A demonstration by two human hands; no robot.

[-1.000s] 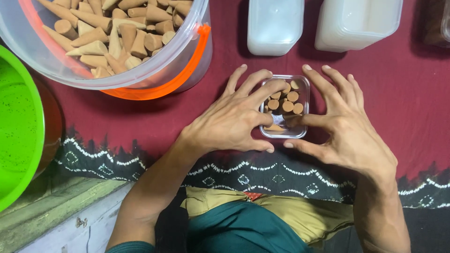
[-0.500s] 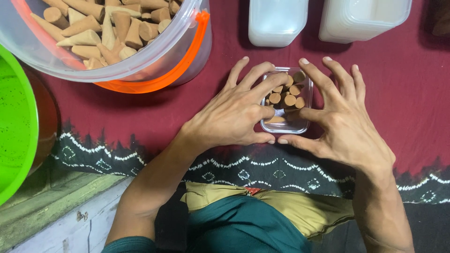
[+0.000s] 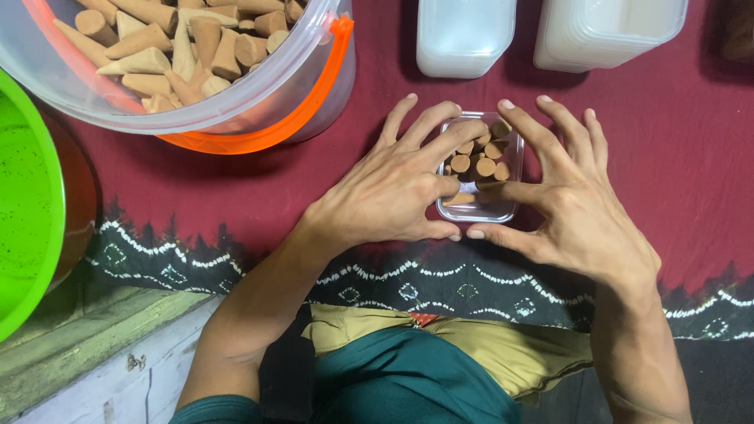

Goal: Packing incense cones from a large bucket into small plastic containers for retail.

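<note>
A small clear plastic box sits on the dark red cloth, filled with several tan cones standing upright. My left hand rests on the box's left side, its fingers reaching over the cones and its thumb at the front edge. My right hand holds the right side, fingers spread over the top and thumb along the front. Both hands touch the box and the cones inside.
A clear bucket with an orange rim and handle at the upper left holds many loose tan cones. A green tub stands at the left edge. Two white plastic containers stand at the back.
The view has shifted slightly, so box and hands sit a little higher in the picture. My fingers have shifted over the cones; both hands stay on the box.
</note>
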